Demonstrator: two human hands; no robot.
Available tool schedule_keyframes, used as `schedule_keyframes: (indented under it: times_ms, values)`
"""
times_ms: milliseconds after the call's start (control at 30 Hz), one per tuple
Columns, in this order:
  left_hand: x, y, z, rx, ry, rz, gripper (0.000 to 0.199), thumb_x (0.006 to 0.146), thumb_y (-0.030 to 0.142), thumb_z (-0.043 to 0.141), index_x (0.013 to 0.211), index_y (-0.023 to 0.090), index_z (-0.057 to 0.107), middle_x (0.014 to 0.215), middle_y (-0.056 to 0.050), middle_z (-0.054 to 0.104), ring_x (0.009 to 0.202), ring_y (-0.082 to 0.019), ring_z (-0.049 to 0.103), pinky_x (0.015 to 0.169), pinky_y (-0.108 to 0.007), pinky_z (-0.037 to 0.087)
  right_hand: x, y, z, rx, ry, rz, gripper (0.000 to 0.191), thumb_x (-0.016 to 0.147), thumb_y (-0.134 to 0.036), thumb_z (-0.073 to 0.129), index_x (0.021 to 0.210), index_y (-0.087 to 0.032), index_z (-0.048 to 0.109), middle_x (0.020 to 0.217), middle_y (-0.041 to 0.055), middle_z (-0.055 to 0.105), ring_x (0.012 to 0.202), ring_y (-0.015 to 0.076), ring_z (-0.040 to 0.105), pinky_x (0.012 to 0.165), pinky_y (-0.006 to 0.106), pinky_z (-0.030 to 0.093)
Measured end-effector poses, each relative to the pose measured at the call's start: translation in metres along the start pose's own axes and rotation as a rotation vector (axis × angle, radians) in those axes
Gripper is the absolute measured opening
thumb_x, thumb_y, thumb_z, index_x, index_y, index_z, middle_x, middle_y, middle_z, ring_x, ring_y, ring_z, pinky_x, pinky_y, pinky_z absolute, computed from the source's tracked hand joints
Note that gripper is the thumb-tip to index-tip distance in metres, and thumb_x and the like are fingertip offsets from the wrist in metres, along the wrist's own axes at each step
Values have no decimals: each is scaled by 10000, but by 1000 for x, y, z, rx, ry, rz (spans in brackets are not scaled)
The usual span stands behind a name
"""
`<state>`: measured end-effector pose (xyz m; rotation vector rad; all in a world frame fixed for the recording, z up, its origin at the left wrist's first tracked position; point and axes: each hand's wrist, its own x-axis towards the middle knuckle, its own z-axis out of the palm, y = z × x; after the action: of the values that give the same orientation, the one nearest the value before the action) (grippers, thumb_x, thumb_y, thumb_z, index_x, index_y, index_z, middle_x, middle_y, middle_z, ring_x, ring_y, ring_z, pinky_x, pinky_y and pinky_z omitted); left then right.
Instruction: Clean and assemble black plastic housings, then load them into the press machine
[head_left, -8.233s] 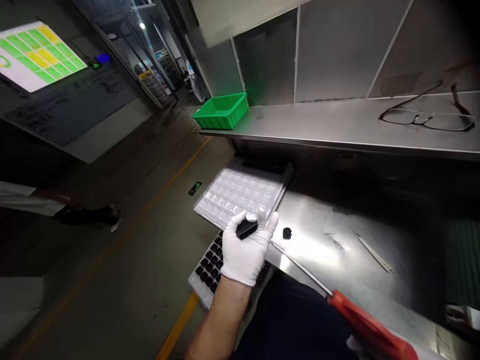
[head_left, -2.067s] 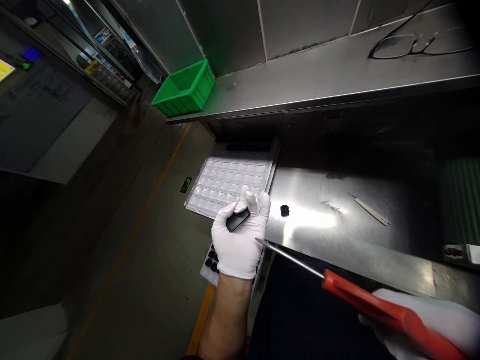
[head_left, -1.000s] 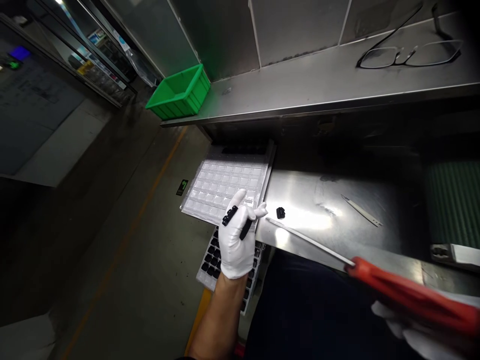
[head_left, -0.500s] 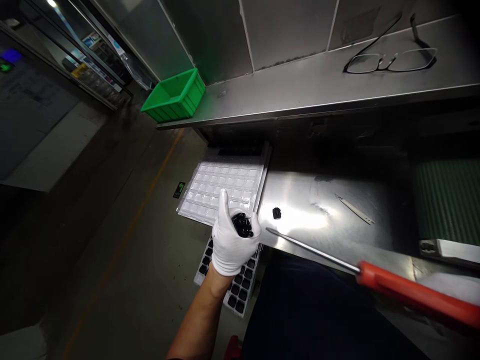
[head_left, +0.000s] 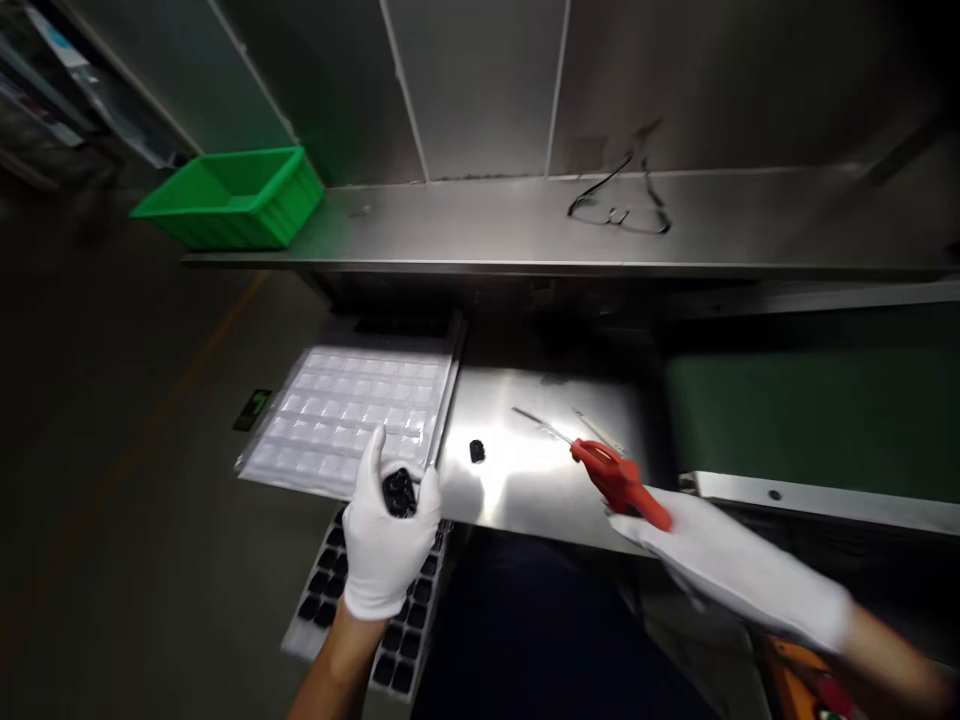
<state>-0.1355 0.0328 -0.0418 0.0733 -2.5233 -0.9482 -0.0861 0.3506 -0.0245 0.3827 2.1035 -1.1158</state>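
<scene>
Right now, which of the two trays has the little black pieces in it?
The lower tray, under the gloved left hand, holds black pieces in its pockets; the clear tray above it on the bench looks empty.

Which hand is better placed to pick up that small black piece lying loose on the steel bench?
Probably the left hand. It sits nearer the loose black piece, though it already holds a black part. The right hand is farther off and grips the red-handled screwdriver.

Green plastic bin (head_left: pixel 229 197) at shelf's (head_left: pixel 480 232) left end; spectacles (head_left: pixel 621 206) on the shelf; green conveyor belt (head_left: pixel 810 420) at right.
</scene>
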Motion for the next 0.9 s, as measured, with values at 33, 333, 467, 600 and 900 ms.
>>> schedule_keyframes:
  times_ms: [33, 333, 467, 600, 900]
  values:
    - [-1, 1, 3, -48, -74, -119, 734, 815, 336, 723, 1472, 117, 479, 823, -39, 718, 763, -233, 713, 796, -390, 605, 15, 6, 1, 50, -20, 89, 416, 950, -612, 540, 919, -200, 579, 550, 31, 574, 441, 170, 511, 424, 234, 393]
    - [5, -1, 16, -1007, -563, -759, 453, 756, 383, 809, 1153, 210, 676, 802, -5, 632, 675, -170, 613, 683, -335, 598, 167, -24, 4, 196, 118, 121, 349, 1031, -459, 434, 1072, -145, 580, 648, 18, 591, 416, 98, 461, 413, 187, 358]
    - [21, -8, 14, -1562, -567, -1200, 483, 878, 589, 645, 1041, 134, 652, 744, 16, 513, 549, -74, 482, 433, -180, 421, 220, -37, 25, 18, 252, 149, 365, 1055, -391, 382, 1066, -115, 620, 871, 117, 658, 577, 153, 579, 542, 257, 449]
    - [28, -31, 11, -1946, -545, -1236, 686, 828, 686, 656, 1167, 91, 622, 789, 0, 562, 584, -88, 541, 399, -162, 407, 275, -40, 50, -223, 497, 132, 468, 1076, -402, 284, 1189, -105, 628, 1147, 207, 617, 1038, 299, 637, 862, 360, 473]
    - [41, -86, 6, -1913, -656, -1128, 826, 682, 846, 617, 1086, 127, 662, 824, -46, 673, 578, -144, 664, 417, -198, 477, 352, -38, 113, -365, 659, 211, 412, 1041, -372, 427, 1264, -77, 607, 1184, 243, 593, 1085, 361, 628, 869, 421, 464]
